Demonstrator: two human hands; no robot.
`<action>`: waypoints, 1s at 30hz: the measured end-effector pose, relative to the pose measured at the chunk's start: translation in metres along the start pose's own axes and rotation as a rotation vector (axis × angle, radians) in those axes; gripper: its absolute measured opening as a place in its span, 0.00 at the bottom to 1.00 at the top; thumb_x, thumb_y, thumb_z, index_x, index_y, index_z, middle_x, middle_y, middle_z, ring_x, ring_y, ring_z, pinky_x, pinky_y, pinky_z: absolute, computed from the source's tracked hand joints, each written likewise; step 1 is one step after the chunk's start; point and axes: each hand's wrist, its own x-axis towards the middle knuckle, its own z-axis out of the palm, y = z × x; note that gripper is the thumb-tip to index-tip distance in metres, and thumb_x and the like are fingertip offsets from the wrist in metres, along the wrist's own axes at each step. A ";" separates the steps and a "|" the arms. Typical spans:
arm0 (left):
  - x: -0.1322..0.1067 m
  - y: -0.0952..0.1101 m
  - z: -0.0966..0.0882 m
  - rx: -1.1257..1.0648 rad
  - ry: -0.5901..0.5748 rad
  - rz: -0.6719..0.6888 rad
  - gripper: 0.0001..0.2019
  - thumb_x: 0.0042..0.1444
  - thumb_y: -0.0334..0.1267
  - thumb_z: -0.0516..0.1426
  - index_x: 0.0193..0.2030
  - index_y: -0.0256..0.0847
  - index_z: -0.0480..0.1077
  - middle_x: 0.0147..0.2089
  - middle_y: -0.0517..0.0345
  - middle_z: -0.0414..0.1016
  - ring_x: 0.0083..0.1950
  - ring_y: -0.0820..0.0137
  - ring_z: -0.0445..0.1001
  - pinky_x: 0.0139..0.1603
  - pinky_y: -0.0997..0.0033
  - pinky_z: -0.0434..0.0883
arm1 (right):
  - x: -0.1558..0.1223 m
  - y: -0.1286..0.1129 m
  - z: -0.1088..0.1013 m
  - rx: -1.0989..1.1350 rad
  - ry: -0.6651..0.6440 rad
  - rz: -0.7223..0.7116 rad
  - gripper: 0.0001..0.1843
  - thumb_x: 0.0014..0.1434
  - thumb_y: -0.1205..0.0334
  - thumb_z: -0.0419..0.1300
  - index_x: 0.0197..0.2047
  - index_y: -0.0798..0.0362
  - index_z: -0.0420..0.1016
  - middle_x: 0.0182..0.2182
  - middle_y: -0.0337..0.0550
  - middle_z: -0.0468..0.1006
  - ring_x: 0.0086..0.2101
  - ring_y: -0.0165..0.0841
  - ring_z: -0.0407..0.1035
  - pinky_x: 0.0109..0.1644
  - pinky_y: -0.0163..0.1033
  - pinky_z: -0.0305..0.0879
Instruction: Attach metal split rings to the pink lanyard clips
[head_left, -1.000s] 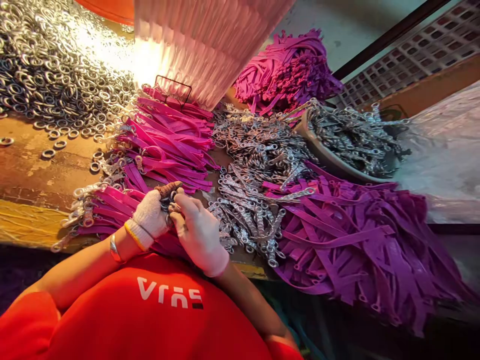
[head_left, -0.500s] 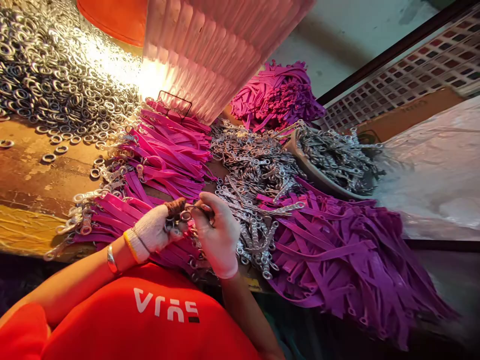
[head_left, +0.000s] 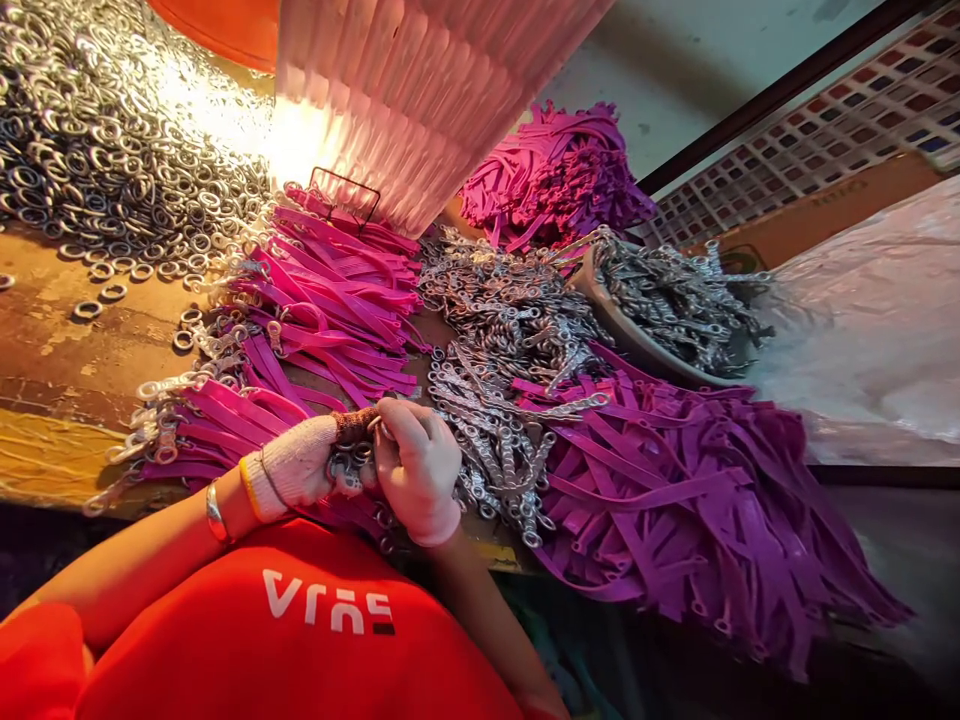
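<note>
My left hand, in a white knit glove with a brown-wrapped thumb, is closed around several metal rings. Right against its thumb, my gloved right hand is pinched at what looks like the edge of a metal ring; its fingers hide most of it. Beneath both hands lie pink-purple straps with metal links at their left ends. Close by on the right is a heap of silver twisted metal links.
Loose rings are piled at upper left. A ribbed translucent panel stands behind brighter pink straps. To the right are a bucket of links, purple straps and plastic sheeting. More purple straps lie at the back.
My right hand has moved left, and its fingertips now meet my left thumb. The ring that showed between the hands is mostly covered. The view has shifted slightly.
</note>
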 end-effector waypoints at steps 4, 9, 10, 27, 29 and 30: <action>0.007 -0.006 -0.001 -0.239 -0.063 -0.148 0.11 0.59 0.40 0.60 0.29 0.35 0.72 0.25 0.53 0.71 0.22 0.72 0.69 0.20 0.76 0.68 | 0.001 -0.010 0.000 0.208 0.063 0.124 0.11 0.66 0.67 0.57 0.50 0.46 0.75 0.40 0.44 0.81 0.39 0.35 0.76 0.44 0.41 0.73; -0.008 0.004 0.000 -0.395 -0.210 -0.235 0.10 0.62 0.40 0.59 0.35 0.34 0.74 0.25 0.57 0.66 0.17 0.77 0.62 0.11 0.83 0.55 | 0.002 -0.014 -0.006 0.533 0.114 0.483 0.10 0.64 0.65 0.58 0.48 0.47 0.74 0.39 0.39 0.80 0.34 0.31 0.75 0.39 0.37 0.74; -0.011 0.006 0.000 -0.409 -0.221 -0.219 0.10 0.62 0.40 0.58 0.37 0.34 0.75 0.25 0.58 0.65 0.16 0.78 0.60 0.10 0.84 0.53 | 0.002 -0.014 -0.007 0.568 0.126 0.513 0.10 0.63 0.66 0.58 0.48 0.48 0.74 0.39 0.39 0.80 0.34 0.30 0.75 0.39 0.37 0.74; -0.021 0.001 -0.003 -0.026 -0.130 -0.169 0.14 0.52 0.43 0.66 0.31 0.36 0.68 0.23 0.63 0.64 0.18 0.81 0.57 0.15 0.83 0.52 | -0.005 0.002 -0.014 0.603 -0.021 0.187 0.12 0.64 0.71 0.60 0.46 0.45 0.76 0.39 0.37 0.80 0.39 0.30 0.75 0.44 0.36 0.72; -0.022 0.000 0.000 -0.003 -0.102 -0.118 0.15 0.51 0.44 0.66 0.32 0.38 0.66 0.23 0.65 0.61 0.19 0.80 0.57 0.16 0.82 0.53 | -0.006 0.003 -0.016 0.594 -0.066 0.146 0.13 0.65 0.72 0.58 0.48 0.45 0.76 0.41 0.38 0.80 0.41 0.30 0.75 0.45 0.36 0.72; -0.023 0.001 0.002 0.035 -0.084 -0.082 0.15 0.52 0.44 0.66 0.32 0.39 0.65 0.23 0.66 0.60 0.19 0.80 0.56 0.17 0.82 0.54 | -0.006 0.003 -0.017 0.571 -0.093 0.144 0.14 0.66 0.72 0.57 0.50 0.45 0.75 0.42 0.38 0.79 0.42 0.30 0.75 0.47 0.36 0.72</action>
